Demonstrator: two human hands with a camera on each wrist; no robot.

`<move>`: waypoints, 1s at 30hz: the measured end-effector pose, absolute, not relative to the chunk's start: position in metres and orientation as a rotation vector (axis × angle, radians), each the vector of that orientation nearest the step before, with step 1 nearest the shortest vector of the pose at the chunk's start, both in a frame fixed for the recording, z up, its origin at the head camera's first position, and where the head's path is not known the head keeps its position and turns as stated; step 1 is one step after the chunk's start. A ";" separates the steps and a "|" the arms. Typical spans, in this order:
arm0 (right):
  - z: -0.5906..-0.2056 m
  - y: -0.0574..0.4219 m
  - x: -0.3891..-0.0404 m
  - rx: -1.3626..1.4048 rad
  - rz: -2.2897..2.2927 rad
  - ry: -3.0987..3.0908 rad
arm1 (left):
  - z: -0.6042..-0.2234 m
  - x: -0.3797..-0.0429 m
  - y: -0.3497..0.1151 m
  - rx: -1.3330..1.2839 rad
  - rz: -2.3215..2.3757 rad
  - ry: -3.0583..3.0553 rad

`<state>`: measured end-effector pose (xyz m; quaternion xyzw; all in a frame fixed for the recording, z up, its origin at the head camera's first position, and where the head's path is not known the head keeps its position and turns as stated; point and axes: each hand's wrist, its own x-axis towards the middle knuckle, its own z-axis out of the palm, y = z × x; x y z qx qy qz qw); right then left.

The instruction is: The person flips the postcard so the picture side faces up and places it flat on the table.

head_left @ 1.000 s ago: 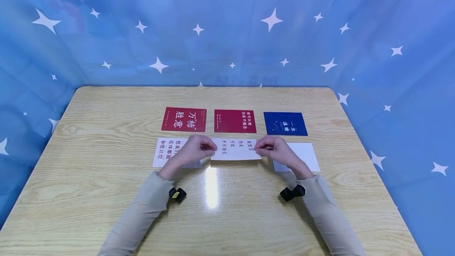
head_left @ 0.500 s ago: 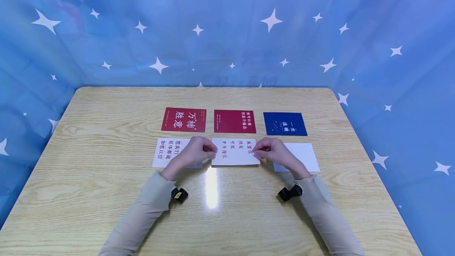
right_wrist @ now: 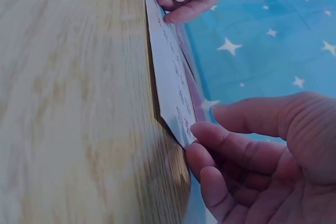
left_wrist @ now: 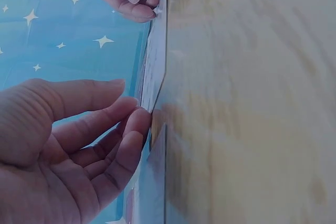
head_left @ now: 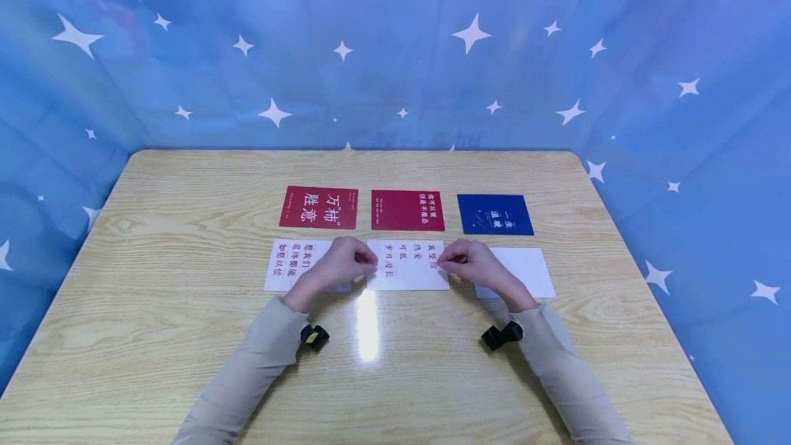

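Observation:
A white card with printed characters (head_left: pixel 406 273) lies low over the table in the middle of the near row. My left hand (head_left: pixel 344 261) holds its left edge; my right hand (head_left: pixel 472 261) holds its right edge. In the right wrist view, the white card's corner (right_wrist: pixel 173 103) sits between the index and middle fingers of my right hand (right_wrist: pixel 257 156), the thumb apart. A thin shadow shows under its edge. In the left wrist view, the fingertips of my left hand (left_wrist: pixel 84 140) meet the other end of the card (left_wrist: pixel 155 72).
Behind lie a red card (head_left: pixel 318 207), a second red card (head_left: pixel 408 211) and a blue card (head_left: pixel 495 214). Another printed white card (head_left: pixel 281 263) is partly under my left hand, and a blank white card (head_left: pixel 531 270) is beside my right. A blue star-patterned curtain (head_left: pixel 395 74) backs the wooden table (head_left: pixel 395 390).
The middle white card has come down from a raised, tilted pose to nearly flat, its near edge lowering towards me. My right hand has shifted slightly left.

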<state>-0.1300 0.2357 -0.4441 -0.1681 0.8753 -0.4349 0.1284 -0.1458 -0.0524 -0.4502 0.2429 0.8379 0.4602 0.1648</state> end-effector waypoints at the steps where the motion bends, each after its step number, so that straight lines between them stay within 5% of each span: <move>1: -0.444 0.236 -0.130 -0.485 -1.266 2.546 | -0.449 -0.146 -0.052 0.695 1.312 2.388; 30: -0.427 0.321 -0.111 -0.102 -1.401 2.691 | -0.430 -0.156 0.057 0.744 1.405 2.309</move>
